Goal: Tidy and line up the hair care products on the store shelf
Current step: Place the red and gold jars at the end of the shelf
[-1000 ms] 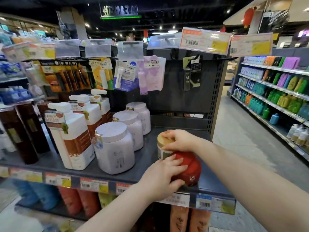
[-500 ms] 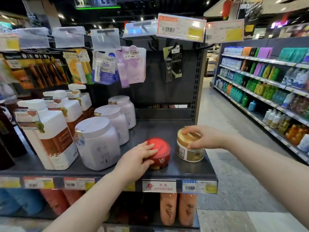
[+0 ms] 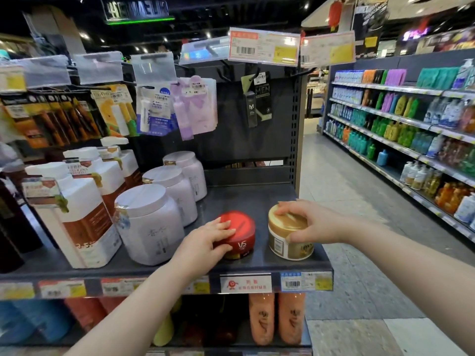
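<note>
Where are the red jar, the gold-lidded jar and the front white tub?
red jar [image 3: 243, 244]: head view, on its front wall at the VS mark.
gold-lidded jar [image 3: 293, 221]: head view, on the bare top of its lid.
front white tub [image 3: 151, 227]: head view, on its front wall below the lid.

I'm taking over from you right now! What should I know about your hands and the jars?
Hands: the left hand has its grip over the red jar. The right hand holds the gold jar, fingers on the lid and thumb at the side.
Things: both jars stand upright on the shelf, side by side near the front edge, not touching, to the right of the white tubs.
Done: jars set in a row.
Left: probably turn the labels forward, let go, then check the tubs.
</note>
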The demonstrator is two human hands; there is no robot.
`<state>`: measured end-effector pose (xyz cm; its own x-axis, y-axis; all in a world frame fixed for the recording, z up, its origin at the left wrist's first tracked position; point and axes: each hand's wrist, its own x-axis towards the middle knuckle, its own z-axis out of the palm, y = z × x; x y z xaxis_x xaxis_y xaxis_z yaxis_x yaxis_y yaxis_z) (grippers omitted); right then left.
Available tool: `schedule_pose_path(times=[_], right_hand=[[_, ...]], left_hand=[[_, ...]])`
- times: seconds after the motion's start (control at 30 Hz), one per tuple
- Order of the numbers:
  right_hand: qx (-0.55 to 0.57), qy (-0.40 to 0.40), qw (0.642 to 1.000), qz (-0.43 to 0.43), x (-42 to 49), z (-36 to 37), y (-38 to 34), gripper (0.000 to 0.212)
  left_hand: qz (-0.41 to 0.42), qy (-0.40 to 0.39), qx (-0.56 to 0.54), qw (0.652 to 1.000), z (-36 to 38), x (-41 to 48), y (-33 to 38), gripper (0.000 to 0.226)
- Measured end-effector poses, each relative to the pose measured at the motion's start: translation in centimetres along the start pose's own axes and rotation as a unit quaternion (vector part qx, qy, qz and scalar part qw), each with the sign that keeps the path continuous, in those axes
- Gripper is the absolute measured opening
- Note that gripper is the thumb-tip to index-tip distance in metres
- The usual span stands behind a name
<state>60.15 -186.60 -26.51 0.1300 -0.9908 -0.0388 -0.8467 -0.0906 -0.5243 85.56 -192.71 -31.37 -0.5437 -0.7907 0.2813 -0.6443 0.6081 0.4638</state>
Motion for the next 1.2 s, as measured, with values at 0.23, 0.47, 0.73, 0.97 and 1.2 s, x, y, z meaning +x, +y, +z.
schedule_pose_path(times=[0.23,0.47,0.73,0.97,1.2], right_hand=[[-0.007,-0.006,1.0,-0.002,0.4,0.4,0.4,0.062],[-0.027,0.021,0.999,-0.026,0.6,1.0,1.1,0.064],[-0.046,0.049,0.997,-0.039,0.6,1.3,1.0,0.063],[-0.134,0.042,0.989,0.037,0.0,1.2,-1.2,0.059],[-0.097,0.196,0.974,-0.064,-1.3,3.5,-4.7,0.037]], left_hand=[[0.004,0.011,-0.002,1.0,0.5,-0.3,0.2,0.041],[0.013,0.046,-0.006,0.999,1.5,-0.9,0.2,0.038],[-0.011,0.029,0.0,1.0,0.9,-0.7,0.8,0.039],[-0.054,-0.059,0.081,0.994,-0.5,-0.2,2.2,0.048],[-0.014,0.067,0.0,0.998,-2.2,-4.6,2.0,0.037]])
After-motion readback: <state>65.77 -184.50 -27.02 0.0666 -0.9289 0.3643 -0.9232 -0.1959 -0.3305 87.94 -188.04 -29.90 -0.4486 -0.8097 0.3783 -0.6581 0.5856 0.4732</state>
